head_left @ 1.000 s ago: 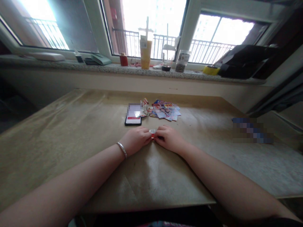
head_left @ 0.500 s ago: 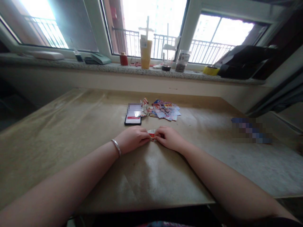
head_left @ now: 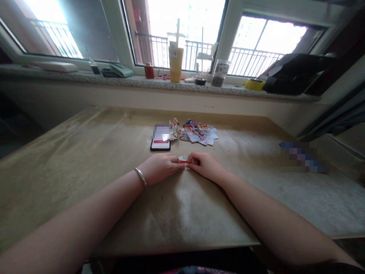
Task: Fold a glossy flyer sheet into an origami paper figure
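Observation:
A small folded piece of printed paper (head_left: 183, 158), white with red, lies on the table between my two hands. My left hand (head_left: 162, 167), with a silver bangle at its wrist, has its fingertips closed on the paper's near left part. From the other side my right hand (head_left: 207, 167) pinches the right edge, its fingers curled. Most of the paper is covered by the fingers. Just beyond my hands are a phone (head_left: 161, 142) with a lit screen, some folded paper pieces (head_left: 177, 131) and a pile of colourful printed sheets (head_left: 201, 134).
The table (head_left: 71, 152) has a brownish cover. A blurred bluish item (head_left: 303, 156) lies at the right. On the windowsill (head_left: 134, 83) stand a tall cup of yellow drink (head_left: 176, 64), a red jar (head_left: 148, 71), a plastic cup (head_left: 220, 74) and a black bag (head_left: 293, 76).
My left fingertips have slid slightly right over the paper's near edge, and less red print shows. Both hands stay on the paper; the other things have not moved.

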Action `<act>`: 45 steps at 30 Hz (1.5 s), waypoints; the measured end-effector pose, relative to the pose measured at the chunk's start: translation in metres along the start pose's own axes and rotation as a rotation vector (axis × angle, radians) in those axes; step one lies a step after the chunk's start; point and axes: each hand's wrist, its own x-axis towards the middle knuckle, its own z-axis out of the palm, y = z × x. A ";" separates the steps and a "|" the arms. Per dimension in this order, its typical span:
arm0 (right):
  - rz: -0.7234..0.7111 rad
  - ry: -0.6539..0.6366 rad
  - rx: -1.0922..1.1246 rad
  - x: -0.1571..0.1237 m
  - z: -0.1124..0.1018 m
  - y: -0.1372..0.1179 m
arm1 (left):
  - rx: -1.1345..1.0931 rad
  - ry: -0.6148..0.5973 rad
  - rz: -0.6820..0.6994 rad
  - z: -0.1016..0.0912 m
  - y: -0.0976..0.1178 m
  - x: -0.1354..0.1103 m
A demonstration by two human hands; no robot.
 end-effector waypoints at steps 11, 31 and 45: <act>-0.095 0.008 -0.204 -0.003 -0.004 -0.007 | 0.038 -0.043 -0.066 -0.001 0.007 0.005; -0.054 -0.017 -0.202 -0.003 -0.004 -0.010 | 0.040 -0.089 -0.088 -0.002 0.009 0.004; -0.175 -0.115 -0.530 -0.008 -0.011 -0.016 | -0.053 -0.024 -0.123 -0.002 0.011 0.005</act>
